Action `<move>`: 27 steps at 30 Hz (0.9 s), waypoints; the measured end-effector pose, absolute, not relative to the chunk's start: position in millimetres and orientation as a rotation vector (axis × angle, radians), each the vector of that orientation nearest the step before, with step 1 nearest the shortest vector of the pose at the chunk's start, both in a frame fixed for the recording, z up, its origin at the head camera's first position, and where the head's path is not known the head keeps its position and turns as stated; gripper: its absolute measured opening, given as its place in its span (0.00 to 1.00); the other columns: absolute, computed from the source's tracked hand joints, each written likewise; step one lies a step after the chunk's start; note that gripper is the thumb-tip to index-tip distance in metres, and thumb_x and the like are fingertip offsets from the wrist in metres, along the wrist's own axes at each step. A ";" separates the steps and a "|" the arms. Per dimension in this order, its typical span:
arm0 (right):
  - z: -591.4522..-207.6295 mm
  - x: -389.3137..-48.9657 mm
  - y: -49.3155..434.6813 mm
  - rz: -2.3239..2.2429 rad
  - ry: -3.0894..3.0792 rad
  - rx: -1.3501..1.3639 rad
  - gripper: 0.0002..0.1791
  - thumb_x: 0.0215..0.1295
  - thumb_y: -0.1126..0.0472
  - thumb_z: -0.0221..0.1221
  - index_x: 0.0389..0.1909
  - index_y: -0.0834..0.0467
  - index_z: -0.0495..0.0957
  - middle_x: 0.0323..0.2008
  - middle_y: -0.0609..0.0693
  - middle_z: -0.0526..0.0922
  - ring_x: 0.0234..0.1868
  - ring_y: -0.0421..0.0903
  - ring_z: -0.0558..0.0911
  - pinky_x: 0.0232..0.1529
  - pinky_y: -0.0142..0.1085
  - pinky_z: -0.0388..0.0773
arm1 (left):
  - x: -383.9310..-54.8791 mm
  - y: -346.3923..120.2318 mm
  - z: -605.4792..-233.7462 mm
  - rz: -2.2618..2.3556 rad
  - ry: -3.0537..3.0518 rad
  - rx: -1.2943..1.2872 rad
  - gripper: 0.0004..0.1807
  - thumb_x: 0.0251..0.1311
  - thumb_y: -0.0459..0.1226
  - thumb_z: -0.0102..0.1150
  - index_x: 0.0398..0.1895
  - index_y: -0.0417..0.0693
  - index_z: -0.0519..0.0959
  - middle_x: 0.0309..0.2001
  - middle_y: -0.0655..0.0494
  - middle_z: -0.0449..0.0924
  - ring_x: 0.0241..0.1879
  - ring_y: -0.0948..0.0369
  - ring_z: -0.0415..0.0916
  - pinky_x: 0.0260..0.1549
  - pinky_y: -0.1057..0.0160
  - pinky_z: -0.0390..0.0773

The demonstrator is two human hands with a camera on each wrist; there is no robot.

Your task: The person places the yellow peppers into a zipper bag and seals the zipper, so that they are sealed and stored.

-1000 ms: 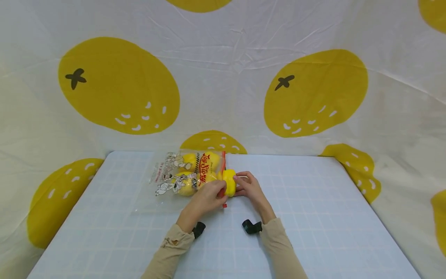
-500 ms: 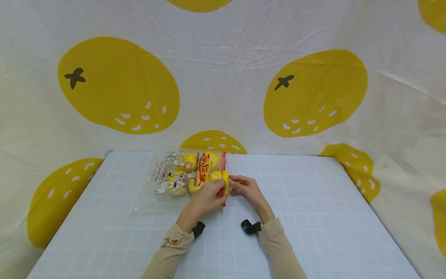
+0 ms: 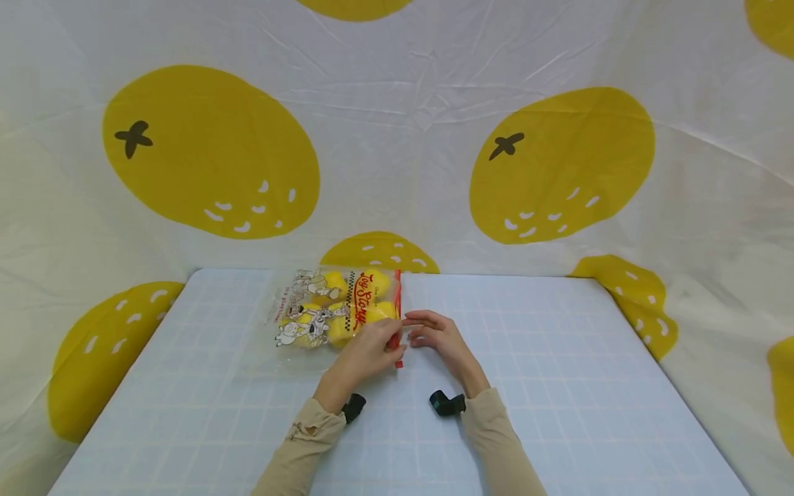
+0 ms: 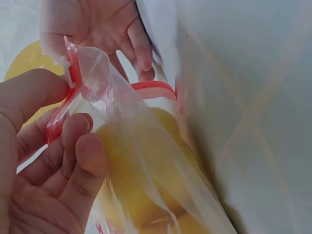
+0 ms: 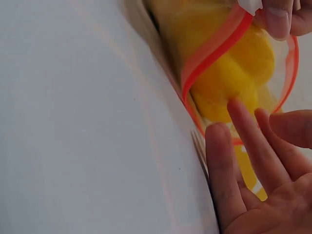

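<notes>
A clear zip bag (image 3: 310,355) with red "Toy Story" print and a red zip edge lies on the table, its mouth facing right. Several yellow rounded things, partly hidden by the print, are inside; one yellow lobed thing (image 5: 222,80) sits just within the mouth in the right wrist view. My left hand (image 3: 369,348) pinches the red zip edge (image 4: 73,78) near its white slider (image 4: 67,68), holding the mouth apart. My right hand (image 3: 440,337) is at the mouth with loosely bent fingers (image 5: 256,146) and nothing in them.
The table (image 3: 558,386) has a pale blue checked cover. Behind it hangs a white cloth (image 3: 397,138) with large yellow fruit prints. A dark wrist camera (image 3: 446,404) sits at the right wrist.
The yellow lobed thing has moved left from my right fingers into the bag, and those fingers have let go of it. My left hand stays on the bag's edge.
</notes>
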State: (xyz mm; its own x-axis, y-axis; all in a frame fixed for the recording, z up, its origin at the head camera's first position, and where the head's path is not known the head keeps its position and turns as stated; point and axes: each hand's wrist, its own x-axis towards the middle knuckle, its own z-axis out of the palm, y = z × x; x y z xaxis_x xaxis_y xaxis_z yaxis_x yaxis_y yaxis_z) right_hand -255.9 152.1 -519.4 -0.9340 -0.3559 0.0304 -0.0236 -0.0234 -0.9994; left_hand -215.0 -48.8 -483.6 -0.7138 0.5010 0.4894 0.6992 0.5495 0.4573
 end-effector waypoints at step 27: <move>-521.4 -258.4 151.1 -1.796 2.001 -0.644 0.25 0.70 0.72 0.50 0.67 0.60 0.67 0.59 0.55 0.79 0.59 0.47 0.75 0.66 0.44 0.60 | -214.5 -46.2 -483.3 -0.926 -2.567 -0.972 0.10 0.55 0.29 0.67 0.32 0.47 0.74 0.26 0.62 0.67 0.26 0.64 0.66 0.25 0.69 0.68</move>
